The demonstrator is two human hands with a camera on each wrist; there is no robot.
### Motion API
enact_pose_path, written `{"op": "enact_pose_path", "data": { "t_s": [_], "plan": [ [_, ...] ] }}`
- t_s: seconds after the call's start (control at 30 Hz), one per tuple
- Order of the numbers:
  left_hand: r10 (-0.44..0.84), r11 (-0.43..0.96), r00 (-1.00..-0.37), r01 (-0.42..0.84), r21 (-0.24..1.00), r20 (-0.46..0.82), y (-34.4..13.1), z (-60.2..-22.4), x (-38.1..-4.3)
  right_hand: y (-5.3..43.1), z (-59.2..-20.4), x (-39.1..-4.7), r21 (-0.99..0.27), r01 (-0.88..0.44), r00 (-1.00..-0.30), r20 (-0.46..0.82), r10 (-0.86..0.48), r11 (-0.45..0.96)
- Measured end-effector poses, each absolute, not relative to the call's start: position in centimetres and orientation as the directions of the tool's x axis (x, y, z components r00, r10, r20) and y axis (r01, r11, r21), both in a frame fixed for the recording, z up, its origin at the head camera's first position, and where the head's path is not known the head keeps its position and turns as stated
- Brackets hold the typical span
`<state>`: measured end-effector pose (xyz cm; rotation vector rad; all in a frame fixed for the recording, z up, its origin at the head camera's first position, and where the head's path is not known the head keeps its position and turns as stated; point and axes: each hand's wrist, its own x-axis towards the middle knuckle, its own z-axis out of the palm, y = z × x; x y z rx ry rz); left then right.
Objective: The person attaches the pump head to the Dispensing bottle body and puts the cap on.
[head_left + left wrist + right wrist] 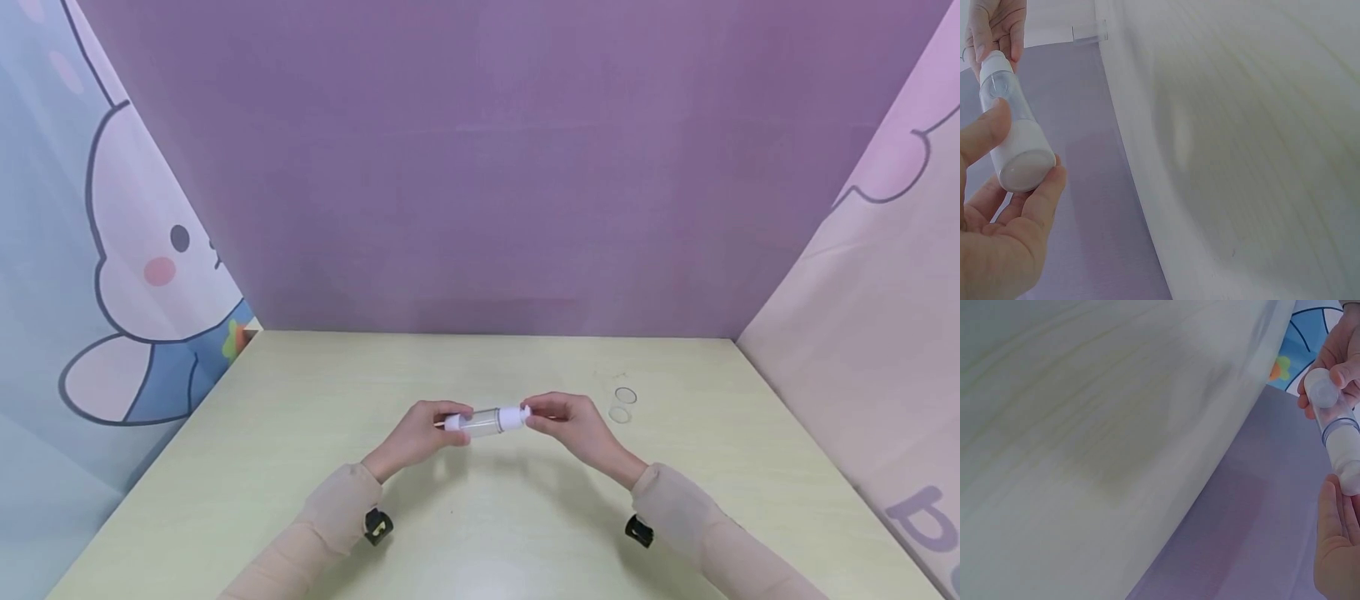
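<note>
White-ended bottle bridges two grips. Left hand holds its base; right hand pinches its top, clear cylinder beyond.

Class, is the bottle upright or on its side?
On its side: the bottle stretches crosswise between the left hand at one end and the right hand at the other.

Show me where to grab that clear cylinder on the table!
I'd pinch the clear cylinder by its round side, near the upper rim, coming from above. It looks upright on the table, with its side walls uncovered. The right hand is nearest, but it's holding the bottle, so free it first.
</note>
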<state>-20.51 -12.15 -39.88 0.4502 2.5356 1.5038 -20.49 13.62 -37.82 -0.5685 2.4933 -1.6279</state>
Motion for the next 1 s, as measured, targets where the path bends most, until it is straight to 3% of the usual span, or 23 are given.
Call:
{"op": "enact_pose_path", "data": {
  "t_s": [1.0],
  "plan": [
    [0.338,0.449,-0.941,0.164,0.878,0.004,-12.06,-39.68,-20.49,13.69,-37.80,-20.51,-0.886,-0.275,-0.922,0.133,-0.364,0.373]
  ]
}}
